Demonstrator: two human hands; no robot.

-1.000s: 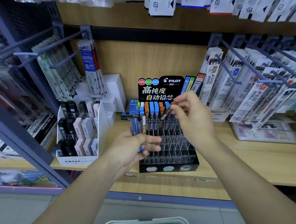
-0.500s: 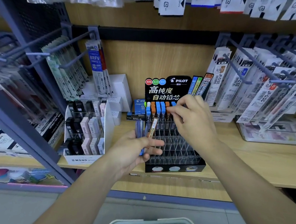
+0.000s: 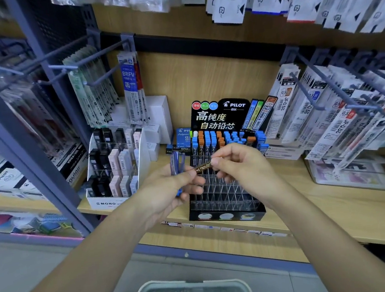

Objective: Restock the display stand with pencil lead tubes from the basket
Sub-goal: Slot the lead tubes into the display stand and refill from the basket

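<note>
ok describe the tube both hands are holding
Find the black Pilot stand on the shelf. In front of it, the left hand and right hand pinch one tube. It is brown with gold print; the left hand's other tubes are blue.

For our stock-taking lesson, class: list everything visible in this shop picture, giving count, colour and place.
display stand: one, black and clear, on shelf
capped tubes: many, blue and orange, stand's back rows
brown tube: one, brown, pinched over stand
blue tubes: a few, blue, in left grip
basket: one, pale, below shelf
eraser box: one, white, left of stand
hanging packets: many, mostly white, on hooks
left grip: one, holds blue tubes
right grip: one, pinches brown tube
</note>
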